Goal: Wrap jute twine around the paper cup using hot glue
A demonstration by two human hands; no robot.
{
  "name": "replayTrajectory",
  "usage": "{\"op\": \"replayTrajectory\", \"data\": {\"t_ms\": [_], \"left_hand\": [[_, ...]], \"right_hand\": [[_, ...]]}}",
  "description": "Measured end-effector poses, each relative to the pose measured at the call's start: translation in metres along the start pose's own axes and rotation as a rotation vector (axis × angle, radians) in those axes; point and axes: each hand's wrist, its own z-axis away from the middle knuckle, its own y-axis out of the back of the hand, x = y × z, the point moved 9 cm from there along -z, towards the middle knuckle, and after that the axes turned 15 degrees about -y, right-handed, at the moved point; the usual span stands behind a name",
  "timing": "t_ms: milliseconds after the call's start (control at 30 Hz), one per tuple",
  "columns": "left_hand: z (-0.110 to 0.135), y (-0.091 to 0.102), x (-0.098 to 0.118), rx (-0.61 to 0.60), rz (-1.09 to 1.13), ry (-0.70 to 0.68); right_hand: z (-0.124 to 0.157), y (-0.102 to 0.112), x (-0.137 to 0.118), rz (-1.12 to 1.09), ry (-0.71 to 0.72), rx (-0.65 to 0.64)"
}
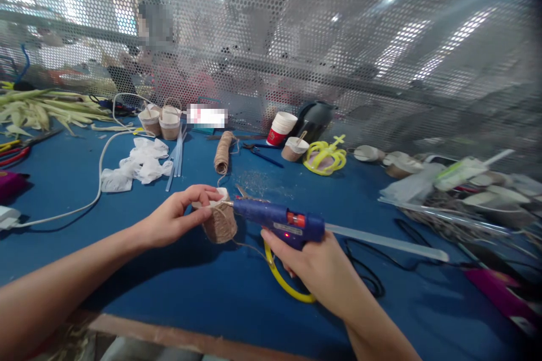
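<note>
My left hand (184, 211) is closed on a small paper cup (219, 227) wrapped in brown twine, with fingers and thumb at its rim. My right hand (313, 268) grips a blue hot glue gun (271, 215), its red light lit and a long clear glue stick (389, 242) poking out of the back. The gun's nozzle meets or nearly meets the cup's rim, where a loose twine end shows. Beneath the right hand is a yellow loop handle (282, 282), apparently of scissors lying partly hidden. From the cup, twine leads toward a twine roll (223, 152).
Behind stand twine-wrapped little baskets (170, 124), stacked paper cups (282, 128) and a yellow crown-shaped frame (325, 157). White crumpled pieces (141, 163) and glue sticks (178, 152) lie left. Pliers (262, 153) rest at the back. A white cable (101, 163) crosses the left; clutter (466, 197) fills the right.
</note>
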Motion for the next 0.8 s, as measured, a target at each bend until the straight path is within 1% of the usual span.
{"op": "replayTrajectory", "data": {"t_ms": [100,267,400,567,700,800], "left_hand": [[0.0,0.0,0.0,0.015,0.004,0.003],[0.0,-0.001,0.001,0.005,0.001,-0.001],[0.0,0.0,0.0,0.003,0.013,-0.001],[0.0,0.001,-0.002,0.017,0.044,0.002],[0.0,0.001,-0.005,0.018,0.056,0.017],[0.0,0.002,-0.005,0.018,0.058,0.02]], "right_hand": [[0.002,-0.004,0.004,-0.018,-0.077,-0.007],[0.003,-0.008,-0.001,-0.041,-0.062,-0.038],[0.001,-0.009,0.003,-0.02,-0.067,-0.043],[-0.002,-0.004,0.008,-0.011,-0.106,-0.01],[-0.004,0.001,0.002,-0.064,-0.073,-0.008],[-0.008,0.002,0.007,-0.099,-0.126,-0.019]]}}
